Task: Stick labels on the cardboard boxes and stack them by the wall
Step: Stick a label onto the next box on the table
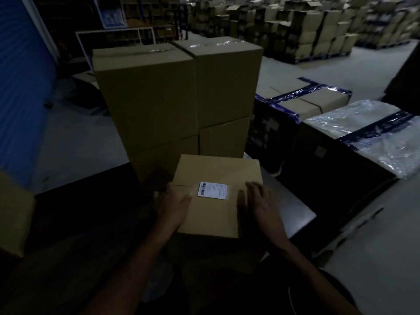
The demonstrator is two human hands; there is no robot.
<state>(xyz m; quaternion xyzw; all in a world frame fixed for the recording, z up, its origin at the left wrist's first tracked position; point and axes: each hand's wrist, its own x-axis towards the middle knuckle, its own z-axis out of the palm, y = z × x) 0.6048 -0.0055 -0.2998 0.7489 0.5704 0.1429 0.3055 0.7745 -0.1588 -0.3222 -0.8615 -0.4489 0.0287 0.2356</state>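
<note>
A small cardboard box (216, 196) sits low in the middle of the dim view, its top facing up, with a white barcode label (212, 190) stuck near the centre of that top, across the flap seam. What carries the box is too dark to name; a pale grey surface (293, 212) shows just beyond its right edge.

The left hand (173, 206) lies on the box's left edge, fingers fairly straight and spread, the thumb resting on the top just left of the label, the other fingers reaching over the left side. The right hand (258, 205) lies flat on the top near the right edge, fingers straight and pointing away, thumb toward the label. The label sits between the two hands, touched by neither. Both hands press or steady the box with loosely extended fingers; neither curls round it.

Directly behind the small box, touching or nearly touching its far edge, stands a stack of tall cardboard boxes (177, 98) in two columns, two high, with clear tape on the tops. To the right stand cartons bound with dark blue tape (304, 103), and one covered in clear plastic film (372, 133). Another cardboard box (13, 214) shows at the left edge. A blue shutter (20, 92) fills the far left, and rows of stacked cartons on pallets (318, 28) fill the background on the grey floor (75, 142).
</note>
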